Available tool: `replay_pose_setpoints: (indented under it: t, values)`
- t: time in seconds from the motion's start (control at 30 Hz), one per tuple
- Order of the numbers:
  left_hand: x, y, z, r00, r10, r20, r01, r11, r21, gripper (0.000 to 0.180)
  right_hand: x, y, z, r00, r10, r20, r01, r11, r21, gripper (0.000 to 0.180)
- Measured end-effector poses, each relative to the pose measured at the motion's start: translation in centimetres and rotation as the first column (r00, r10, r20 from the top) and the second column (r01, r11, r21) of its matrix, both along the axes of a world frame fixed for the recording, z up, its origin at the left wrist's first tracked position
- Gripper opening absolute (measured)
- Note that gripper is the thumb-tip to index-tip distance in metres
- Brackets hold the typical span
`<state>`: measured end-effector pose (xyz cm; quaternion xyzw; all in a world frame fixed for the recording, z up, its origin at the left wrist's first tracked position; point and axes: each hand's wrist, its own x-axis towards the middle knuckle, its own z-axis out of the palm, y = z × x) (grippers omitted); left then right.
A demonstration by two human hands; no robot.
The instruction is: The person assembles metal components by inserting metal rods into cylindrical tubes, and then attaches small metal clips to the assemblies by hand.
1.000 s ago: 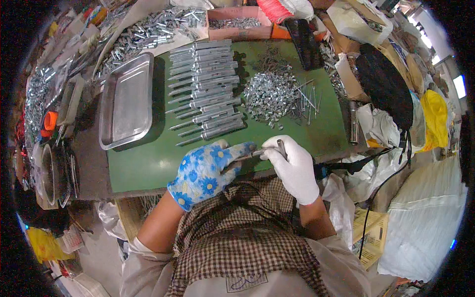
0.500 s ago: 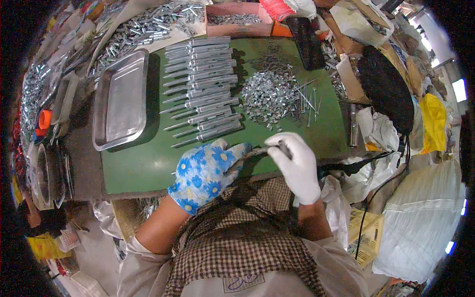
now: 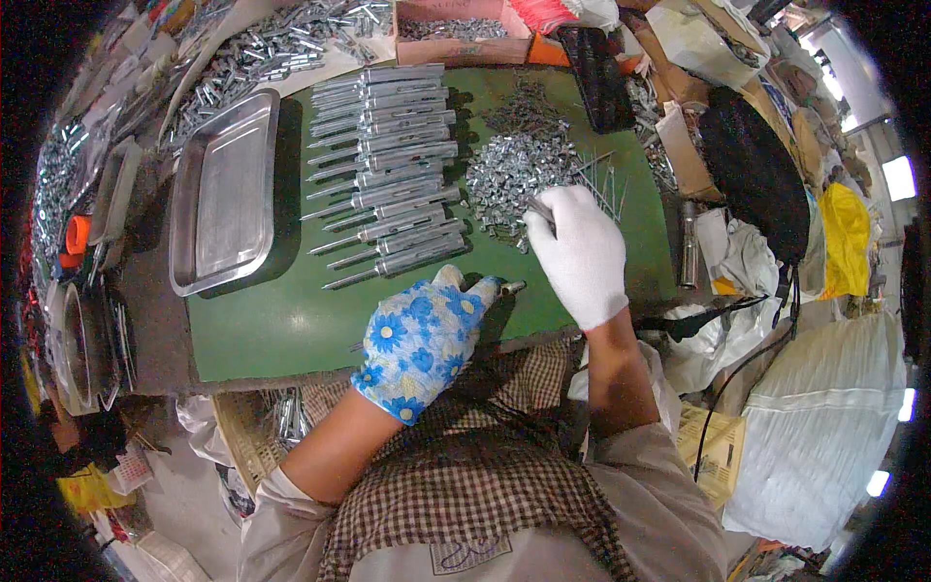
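My left hand [image 3: 422, 335], in a blue-flowered glove, is closed round a slim metal anchor [image 3: 512, 287]; its end sticks out past my fingertips and the rest is mostly hidden. My right hand [image 3: 582, 254], in a white glove, pinches a slim dark metal tool [image 3: 540, 210] at the near edge of a pile of small silvery metal pieces [image 3: 514, 165]. The tool's exact kind is hard to make out. Ahead of my left hand lies a column of metal anchors [image 3: 402, 179], their thin pins pointing left.
A metal tray [image 3: 225, 194] stands left on the green work mat [image 3: 281, 339]. Dark thin pins [image 3: 529, 107] lie behind the pile, long nails [image 3: 609, 184] to its right. At the back are a pink box [image 3: 465, 48] of small parts and a black case [image 3: 593, 78].
My right hand has moved forward from beside my left hand to the pile of small pieces. My left hand keeps hold of the anchor, nearly in place.
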<state>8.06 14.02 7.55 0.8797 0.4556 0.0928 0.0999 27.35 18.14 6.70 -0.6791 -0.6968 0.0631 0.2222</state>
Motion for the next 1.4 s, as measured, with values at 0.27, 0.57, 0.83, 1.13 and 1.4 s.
replay_pose_setpoints:
  t: [0.27, 0.57, 0.83, 1.13, 1.4]
  values:
    - [-0.2, 0.1, 0.1, 0.999, -0.028, 0.015, 0.028, 0.999, 0.038, 0.03, -0.8, -5.1, -0.5, 0.899, 0.124, -0.419, -0.148, 0.989, -0.024, 0.012]
    - [-0.1, -0.5, 0.0, 0.999, -0.038, 0.025, 0.037, 0.998, 0.044, 0.029, -1.7, -6.5, -1.1, 0.925, 0.135, -0.355, -0.127, 0.991, 0.045, 0.014]
    - [-0.3, -0.4, 0.3, 0.999, -0.031, 0.016, 0.031, 1.0, 0.004, 0.03, -0.9, -6.5, -0.2, 0.943, 0.202, -0.266, -0.194, 0.979, 0.055, 0.009]
    - [-0.1, -0.4, 0.0, 0.998, -0.005, 0.064, 0.007, 0.999, -0.04, 0.029, -0.4, -3.9, -0.9, 0.994, -0.103, -0.032, 0.106, 0.987, 0.121, 0.016]
    - [-0.2, -0.4, -0.2, 0.996, -0.011, 0.085, 0.015, 0.999, -0.052, 0.029, 0.5, -5.1, -1.3, 0.996, 0.085, 0.002, -0.084, 0.98, 0.182, 0.01]
